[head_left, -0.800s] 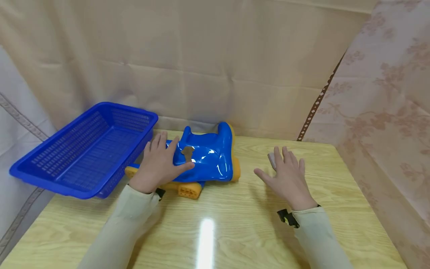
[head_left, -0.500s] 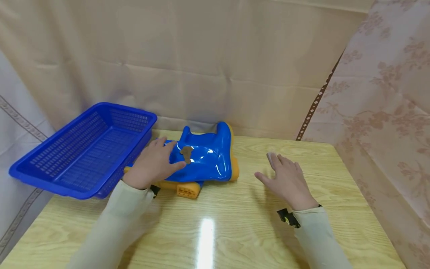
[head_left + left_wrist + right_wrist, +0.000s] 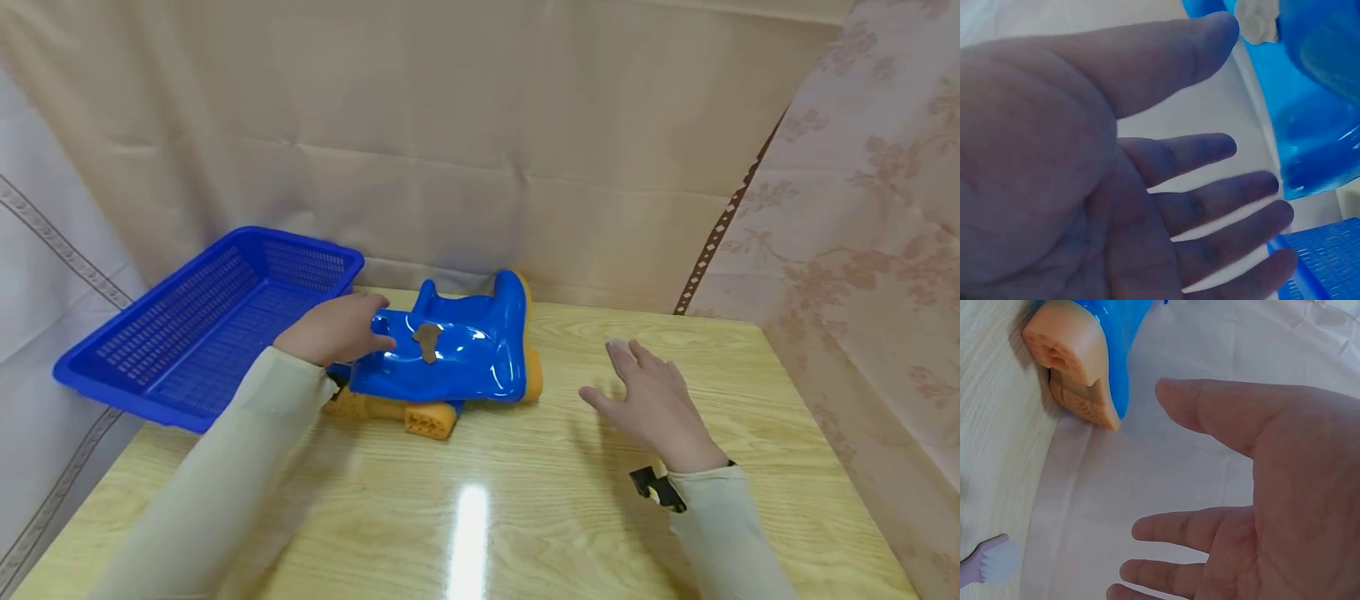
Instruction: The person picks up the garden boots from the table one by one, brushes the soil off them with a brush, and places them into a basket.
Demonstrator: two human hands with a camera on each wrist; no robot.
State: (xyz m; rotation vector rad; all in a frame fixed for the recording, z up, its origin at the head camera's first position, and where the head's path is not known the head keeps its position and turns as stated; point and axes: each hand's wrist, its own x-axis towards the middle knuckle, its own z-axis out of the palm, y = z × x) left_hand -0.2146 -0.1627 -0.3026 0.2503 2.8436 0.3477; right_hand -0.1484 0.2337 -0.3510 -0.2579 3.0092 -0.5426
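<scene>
A pair of blue rain boots with yellow soles lies on its side on the table, one over the other. The upper boot (image 3: 472, 367) bears a brown patch (image 3: 427, 342) on its shaft. Beneath it shows the lower boot's yellow heel (image 3: 430, 420). My left hand (image 3: 333, 332) is by the shaft's top end, fingers straight and spread; in the left wrist view nothing lies in its palm. My right hand (image 3: 660, 408) hovers right of the boots, fingers extended and holding nothing. In the right wrist view a brush (image 3: 999, 561) with white bristles lies on the table below it.
A blue plastic basket (image 3: 210, 400) with perforated walls stands at the left, close to the boots and my left forearm. The wooden table (image 3: 555, 500) meets a beige curtain (image 3: 450, 167) at the back and a floral cloth (image 3: 862, 250) at the right.
My left hand has drawn left and back from over the upper boot's shaft towards its top end, uncovering more of it. The right hand stays nearly in place. The view has shifted slightly.
</scene>
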